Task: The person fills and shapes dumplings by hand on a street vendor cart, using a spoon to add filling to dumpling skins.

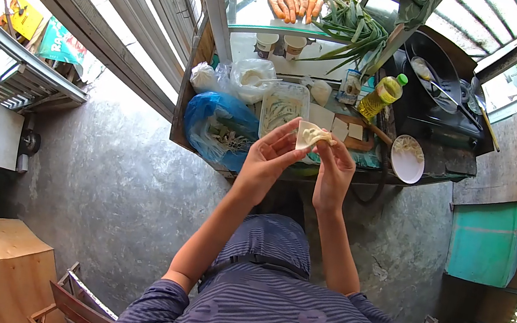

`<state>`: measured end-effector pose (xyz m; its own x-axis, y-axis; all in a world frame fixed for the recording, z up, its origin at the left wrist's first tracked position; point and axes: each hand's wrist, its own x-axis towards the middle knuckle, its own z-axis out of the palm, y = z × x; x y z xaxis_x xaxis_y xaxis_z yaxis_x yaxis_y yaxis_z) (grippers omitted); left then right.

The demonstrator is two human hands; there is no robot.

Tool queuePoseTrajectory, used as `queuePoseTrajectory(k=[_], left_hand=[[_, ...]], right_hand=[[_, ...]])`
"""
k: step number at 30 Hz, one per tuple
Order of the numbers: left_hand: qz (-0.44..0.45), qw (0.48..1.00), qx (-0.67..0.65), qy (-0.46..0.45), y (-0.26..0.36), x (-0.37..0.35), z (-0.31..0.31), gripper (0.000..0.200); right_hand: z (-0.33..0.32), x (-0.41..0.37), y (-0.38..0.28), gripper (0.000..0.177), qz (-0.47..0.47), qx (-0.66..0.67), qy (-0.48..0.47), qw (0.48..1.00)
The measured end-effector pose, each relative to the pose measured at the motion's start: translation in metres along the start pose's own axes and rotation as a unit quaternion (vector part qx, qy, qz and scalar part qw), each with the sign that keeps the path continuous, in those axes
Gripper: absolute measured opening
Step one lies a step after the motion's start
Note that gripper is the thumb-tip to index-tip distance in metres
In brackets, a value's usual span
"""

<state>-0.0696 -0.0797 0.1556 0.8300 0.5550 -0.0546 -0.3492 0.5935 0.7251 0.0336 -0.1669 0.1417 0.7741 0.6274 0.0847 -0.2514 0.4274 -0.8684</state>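
Between my two hands, above the table's front edge, is a pale square dumpling wrapper (308, 135), partly folded and pinched on its right side. My left hand (265, 163) grips its left edge with thumb and fingers. The fingers of my right hand (335, 169) are closed on the folded part. Just beyond my left hand sits a clear plastic tub (285, 101) with a whitish, green-flecked mixture in it. Flat wrapper squares (339, 128) lie behind my right hand, some on a wooden board (363, 142). Whether filling is inside the held wrapper is hidden.
A blue plastic bag (212, 109) stands left of the tub. To the right are an oil bottle (382, 97), a bowl (407, 164) and a wok (436, 61) on the stove. Carrots (291, 6) and long green leaves (359, 31) lie on the glass shelf above two cups (293, 45).
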Motion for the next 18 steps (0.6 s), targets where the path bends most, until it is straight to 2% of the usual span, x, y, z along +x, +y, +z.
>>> queuePoseTrajectory(k=[2, 8, 11, 18], left_hand=[[0.027, 0.999, -0.023, 0.017, -0.007, -0.004, 0.003, 0.051], [0.045, 0.998, 0.047, 0.008, -0.008, -0.005, 0.006, 0.033], [0.114, 0.986, 0.11, -0.051, -0.008, 0.002, 0.006, 0.027], [0.116, 0.964, 0.211, -0.111, 0.003, 0.021, 0.03, 0.024]], right_hand=[[0.005, -0.005, -0.007, 0.022, -0.014, -0.004, 0.006, 1.0], [-0.006, -0.01, -0.028, 0.028, -0.128, -0.207, -0.065, 0.968], [-0.007, -0.013, -0.05, 0.029, -0.151, -0.289, -0.068, 0.943], [-0.023, -0.01, -0.08, 0.029, -0.192, -0.377, -0.047, 0.905]])
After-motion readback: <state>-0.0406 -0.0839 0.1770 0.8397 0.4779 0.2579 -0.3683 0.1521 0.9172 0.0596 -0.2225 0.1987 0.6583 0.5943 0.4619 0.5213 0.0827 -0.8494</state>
